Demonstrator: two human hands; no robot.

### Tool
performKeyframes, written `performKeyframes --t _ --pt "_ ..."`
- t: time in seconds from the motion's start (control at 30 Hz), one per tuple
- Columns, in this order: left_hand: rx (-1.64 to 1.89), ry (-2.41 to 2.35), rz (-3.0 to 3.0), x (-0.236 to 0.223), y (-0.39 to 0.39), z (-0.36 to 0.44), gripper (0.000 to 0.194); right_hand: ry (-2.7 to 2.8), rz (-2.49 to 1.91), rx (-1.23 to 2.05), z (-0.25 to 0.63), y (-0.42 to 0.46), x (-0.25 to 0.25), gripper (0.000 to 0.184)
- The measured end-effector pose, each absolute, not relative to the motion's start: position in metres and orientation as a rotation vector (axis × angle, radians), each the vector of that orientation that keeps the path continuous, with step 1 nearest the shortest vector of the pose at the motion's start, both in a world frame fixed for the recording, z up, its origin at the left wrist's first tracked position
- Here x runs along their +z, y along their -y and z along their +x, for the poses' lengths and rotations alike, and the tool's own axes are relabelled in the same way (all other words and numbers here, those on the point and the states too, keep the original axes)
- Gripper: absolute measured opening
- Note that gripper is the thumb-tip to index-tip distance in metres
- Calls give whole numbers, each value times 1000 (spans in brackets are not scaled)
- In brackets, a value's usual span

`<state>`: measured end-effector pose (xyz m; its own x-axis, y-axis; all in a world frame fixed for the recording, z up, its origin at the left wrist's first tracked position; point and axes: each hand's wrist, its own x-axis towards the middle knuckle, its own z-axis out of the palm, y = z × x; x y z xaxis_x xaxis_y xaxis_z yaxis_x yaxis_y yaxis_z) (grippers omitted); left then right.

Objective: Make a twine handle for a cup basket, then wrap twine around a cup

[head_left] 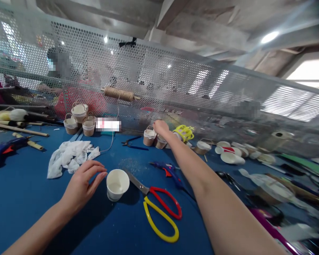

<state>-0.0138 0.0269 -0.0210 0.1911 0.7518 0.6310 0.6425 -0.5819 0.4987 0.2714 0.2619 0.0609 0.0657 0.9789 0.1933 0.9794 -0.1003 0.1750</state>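
Observation:
My left hand (84,181) is beside a white paper cup (117,185) on the blue table. Its fingers are loosely bent and apart from the thumb, with nothing in them; the fingertips come close to the cup's rim. Far forward, my right hand (161,127) is closed just above a small brown bucket (161,142) with a white rim. Whatever its fingers pinch is hidden. Left of that bucket stands a similar bucket (149,137) with a looped handle. Large scissors (145,191) with one red and one yellow handle lie open right of the cup.
A blue glue gun (172,173) lies under my right forearm. Pliers (134,144), a crumpled white cloth (69,157), and stacked small buckets (79,112) are farther back. A perforated metal screen (154,85) bounds the table, with a twine spool (119,94) on it. Clutter fills the right side.

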Motion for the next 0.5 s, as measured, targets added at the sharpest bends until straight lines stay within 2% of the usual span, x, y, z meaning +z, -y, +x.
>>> performKeyframes --t 0.33,0.5 --pt "1177 -1409 2240 -22 -25 -13 23 2183 -2190 -464 277 -255 49 30" --pt "1038 -1379 2193 -23 -23 -11 29 2202 -2150 -465 282 -248 61 28"
